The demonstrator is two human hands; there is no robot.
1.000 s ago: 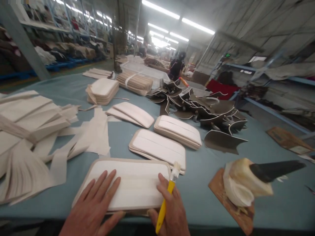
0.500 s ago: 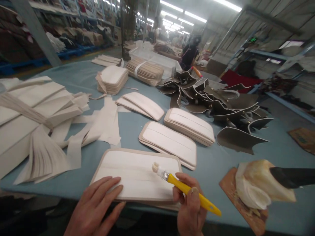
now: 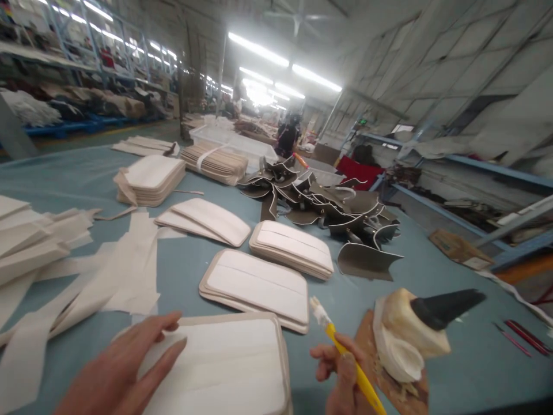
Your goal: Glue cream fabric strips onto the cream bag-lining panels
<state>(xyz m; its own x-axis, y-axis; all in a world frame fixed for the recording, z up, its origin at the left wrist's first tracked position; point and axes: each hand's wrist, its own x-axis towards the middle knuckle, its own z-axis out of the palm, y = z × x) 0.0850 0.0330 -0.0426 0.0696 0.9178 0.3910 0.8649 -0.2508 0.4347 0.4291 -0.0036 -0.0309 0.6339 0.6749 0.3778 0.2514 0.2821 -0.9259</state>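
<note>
A yellow-handled brush [image 3: 351,358], its bristles coated in pale glue-like stuff, is gripped in my right hand [image 3: 345,374]. The bristle end points up and left, above the blue tabletop and clear of the panels. My left hand [image 3: 129,363] lies with fingers stretched over the left side of a white, beige-edged panel [image 3: 233,357] that tops a stack at the near edge; whether the fingertips press on it I cannot tell. Right of the brush stands a glue-crusted pale container [image 3: 400,334] with a dark spout or handle, on a brown board [image 3: 367,334].
Two stacks of white panels [image 3: 259,282] [image 3: 294,248] lie just beyond. Fabric strips [image 3: 133,265] spread at left. Curved dark-grey pieces [image 3: 319,202] are heaped at the back right. Pens [image 3: 525,337] lie far right. A person [image 3: 287,135] is in the distance.
My view has turned right and tilted up. My right hand has lifted the brush off the near panel and moved it right, toward the container. My left hand stays over the panel's left side.
</note>
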